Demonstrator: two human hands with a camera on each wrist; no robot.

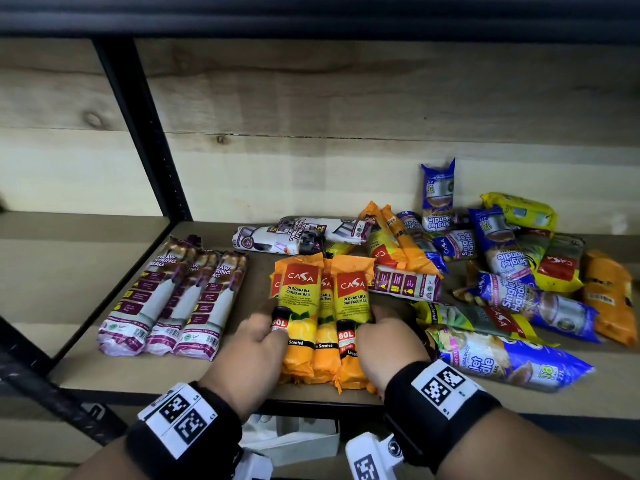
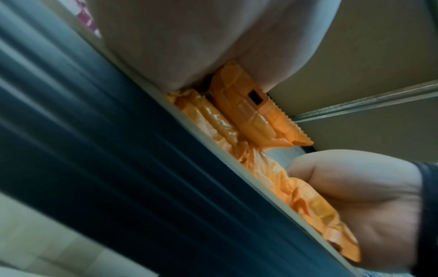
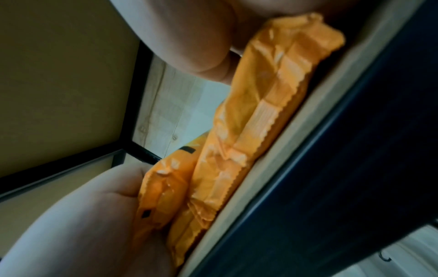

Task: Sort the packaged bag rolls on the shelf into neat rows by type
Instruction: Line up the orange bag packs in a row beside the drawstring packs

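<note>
Several orange and yellow CASA garbage bag rolls [image 1: 323,317] lie side by side at the front middle of the wooden shelf [image 1: 242,379]. My left hand [image 1: 256,348] grips the group's left side, thumb on the leftmost roll. My right hand [image 1: 384,344] grips the right side, thumb on the rightmost roll. The left wrist view shows the orange rolls [image 2: 237,116] under my left hand [image 2: 189,46], with my right hand [image 2: 355,196] at their far side. In the right wrist view the orange rolls [image 3: 260,112] sit between my right hand [image 3: 189,37] and left hand [image 3: 83,224]. Three purple-and-white drawstring rolls [image 1: 173,299] form a row at the left.
A mixed pile fills the right of the shelf: blue Singlet Handle rolls [image 1: 512,261], yellow-green packs [image 1: 557,268], an orange pack [image 1: 609,296]. More drawstring rolls [image 1: 301,233] lie behind the orange group. A black upright [image 1: 145,133] bounds the left. A white box [image 1: 294,434] sits below.
</note>
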